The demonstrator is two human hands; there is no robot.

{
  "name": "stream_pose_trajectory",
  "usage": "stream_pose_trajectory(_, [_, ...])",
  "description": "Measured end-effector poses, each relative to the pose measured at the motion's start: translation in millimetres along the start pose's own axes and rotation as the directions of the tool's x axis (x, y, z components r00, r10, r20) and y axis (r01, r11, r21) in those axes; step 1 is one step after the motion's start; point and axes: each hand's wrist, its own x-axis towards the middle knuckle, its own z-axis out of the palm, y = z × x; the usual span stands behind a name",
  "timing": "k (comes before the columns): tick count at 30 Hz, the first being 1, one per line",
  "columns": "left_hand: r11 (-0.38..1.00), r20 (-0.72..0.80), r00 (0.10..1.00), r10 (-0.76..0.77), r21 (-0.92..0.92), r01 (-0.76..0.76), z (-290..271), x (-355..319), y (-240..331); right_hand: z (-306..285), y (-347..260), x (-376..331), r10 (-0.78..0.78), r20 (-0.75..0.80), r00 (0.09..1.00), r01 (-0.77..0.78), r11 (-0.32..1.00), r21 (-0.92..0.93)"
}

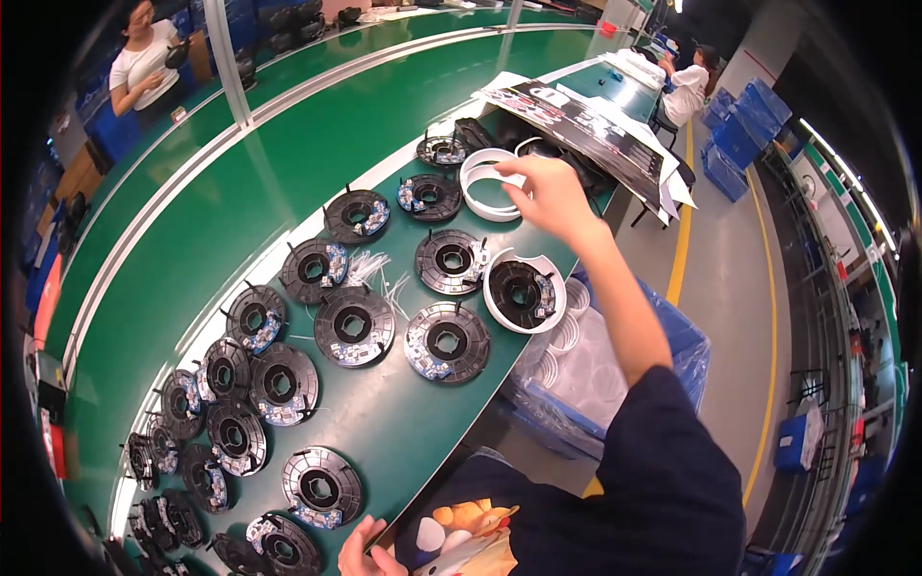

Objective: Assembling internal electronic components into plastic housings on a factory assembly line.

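Observation:
My right hand (555, 197) reaches to the far part of the green table, its thumb and fingers closed on the rim of a white plastic ring (467, 192). That ring looks stacked with another. Nearer to me, a second white ring (493, 305) sits around a black round disc (519, 296) with a blue circuit board at its edge. My left hand (370, 551) is low at the table's near edge, partly cut off by the frame, fingers apart and holding nothing. Closest to it lies a black disc (322, 487) with a circuit board.
Several more black discs (354, 326) cover the table, with thin white strips (370, 272) among them. Printed cardboard sheets (586, 125) lie at the far end. A blue bin (687, 338) with white rings stands beside the table. Two people (684, 91) sit or stand farther off.

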Motion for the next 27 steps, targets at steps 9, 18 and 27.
stream_pose_trajectory(9, [0.975,-0.246,0.967,0.073,0.223,-0.017,2,5,5,75,98,18,0.244,0.716,0.654,0.297,0.787,-0.540])
stream_pose_trajectory(18, [0.946,-0.269,0.955,0.125,0.322,-0.034,-21,8,0,61,107,13,-0.049,0.623,0.781,0.281,0.918,-0.281])
stream_pose_trajectory(27, [0.814,-0.280,0.958,0.060,0.569,0.115,-41,59,26,27,105,28,-0.028,0.522,0.852,0.173,0.958,-0.231])
